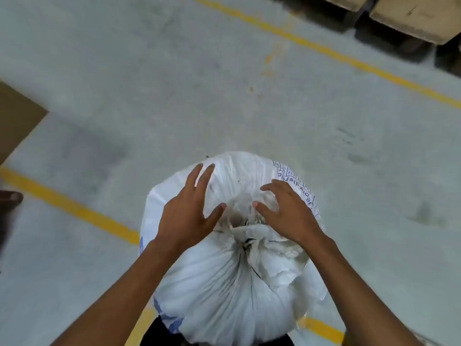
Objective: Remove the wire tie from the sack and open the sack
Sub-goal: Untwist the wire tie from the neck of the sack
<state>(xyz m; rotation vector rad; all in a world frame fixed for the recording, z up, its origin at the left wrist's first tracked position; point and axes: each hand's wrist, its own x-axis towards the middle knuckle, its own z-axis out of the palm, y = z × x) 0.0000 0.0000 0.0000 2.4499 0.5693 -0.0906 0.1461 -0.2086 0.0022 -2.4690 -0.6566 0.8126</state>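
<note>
A full white woven sack (pixel 219 290) with blue print stands upright on the floor right below me. Its mouth is gathered into a bunched neck, and a thin dark wire tie (pixel 248 243) is wound around that neck near the middle. My left hand (pixel 192 208) hovers over the sack's top left with fingers spread and nothing in it. My right hand (pixel 284 208) sits over the crumpled mouth on the right, fingers curled and apart, and it holds nothing that I can see.
The grey concrete floor carries yellow painted lines (pixel 69 203). Cardboard boxes on dark pallets (pixel 411 18) stand at the far right, and a brown carton edge (pixel 17 116) juts in at the left. Someone's foot (pixel 11 198) shows at the left edge.
</note>
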